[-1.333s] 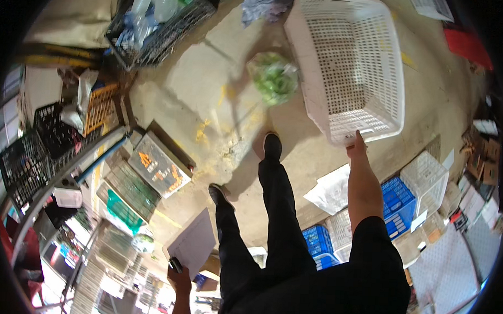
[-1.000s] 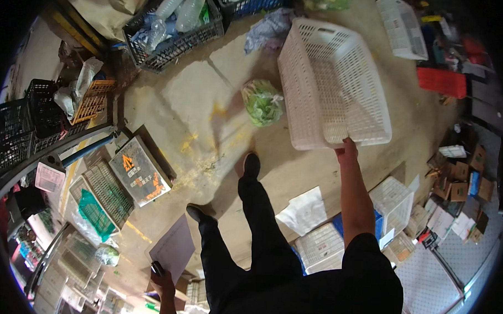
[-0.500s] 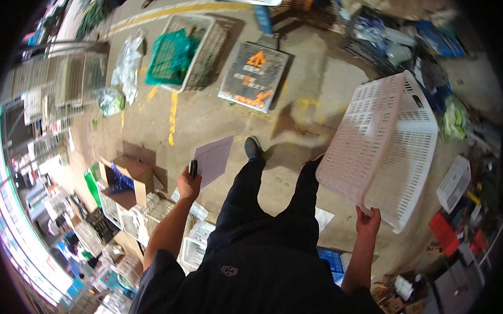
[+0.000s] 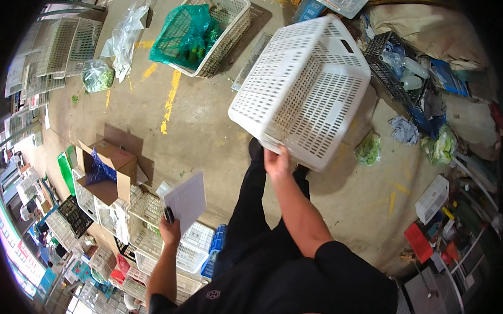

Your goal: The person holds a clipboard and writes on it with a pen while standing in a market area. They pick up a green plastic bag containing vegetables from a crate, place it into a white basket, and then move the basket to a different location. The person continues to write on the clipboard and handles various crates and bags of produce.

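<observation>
My right hand (image 4: pixel 278 162) grips the near rim of a white slotted plastic crate (image 4: pixel 285 75), which is tilted on its side with its open inside facing right. In front of my legs, the crate covers most of a flat platform (image 4: pixel 250 65); whether they touch I cannot tell. Down at the left, my left hand (image 4: pixel 170 231) is closed around some white paper sheets (image 4: pixel 188 200) and a small dark object (image 4: pixel 168 214) whose kind is unclear.
Ahead stands a crate (image 4: pixel 233 37) holding a green bag (image 4: pixel 183 35) of vegetables. A bagged vegetable (image 4: pixel 97 76) lies far left, a leafy one (image 4: pixel 368 148) on the right. Near my left are an open cardboard box (image 4: pixel 114 163) and several crates; a black crate (image 4: pixel 377 48) of plastic waste stands far right.
My right hand has swung the white crate from the right to the middle, over the platform. My left hand has come nearer with the papers. My view has shifted.
</observation>
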{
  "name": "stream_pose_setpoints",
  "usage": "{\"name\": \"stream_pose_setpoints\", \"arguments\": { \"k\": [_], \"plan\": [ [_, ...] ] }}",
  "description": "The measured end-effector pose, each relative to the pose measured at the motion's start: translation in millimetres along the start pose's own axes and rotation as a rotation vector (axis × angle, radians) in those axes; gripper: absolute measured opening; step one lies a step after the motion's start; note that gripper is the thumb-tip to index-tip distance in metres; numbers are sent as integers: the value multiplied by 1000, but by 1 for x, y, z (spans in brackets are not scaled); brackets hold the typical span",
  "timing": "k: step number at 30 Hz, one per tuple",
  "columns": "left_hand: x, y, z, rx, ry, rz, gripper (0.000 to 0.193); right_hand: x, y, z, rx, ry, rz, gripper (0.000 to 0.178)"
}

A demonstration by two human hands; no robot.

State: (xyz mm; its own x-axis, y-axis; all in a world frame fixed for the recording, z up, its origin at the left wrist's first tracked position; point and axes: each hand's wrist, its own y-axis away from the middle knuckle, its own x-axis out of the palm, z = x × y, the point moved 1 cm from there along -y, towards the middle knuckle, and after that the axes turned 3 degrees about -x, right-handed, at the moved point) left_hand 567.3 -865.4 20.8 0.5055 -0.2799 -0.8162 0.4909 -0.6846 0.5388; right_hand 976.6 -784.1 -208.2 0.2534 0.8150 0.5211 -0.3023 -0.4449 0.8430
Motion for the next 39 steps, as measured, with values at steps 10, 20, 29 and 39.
{"name": "stream_pose_setpoints", "arguments": {
  "k": [10, 20, 29, 39],
  "plan": [
    [27, 41, 67, -140, 118, 119, 37, -2, -33, -134, 468, 470, -407, 59],
    [44, 12, 29, -18, 402, 134, 20, -28, -45, 76, -384, 994, -714, 57],
    [31, -18, -17, 74, 500, 62, 26, -70, -76, 82, -105, 1720, -477, 52],
    [24, 11, -42, 43, 527, -7, 33, 283, -158, 170, -1168, 1412, 296, 59]
  ]
}}
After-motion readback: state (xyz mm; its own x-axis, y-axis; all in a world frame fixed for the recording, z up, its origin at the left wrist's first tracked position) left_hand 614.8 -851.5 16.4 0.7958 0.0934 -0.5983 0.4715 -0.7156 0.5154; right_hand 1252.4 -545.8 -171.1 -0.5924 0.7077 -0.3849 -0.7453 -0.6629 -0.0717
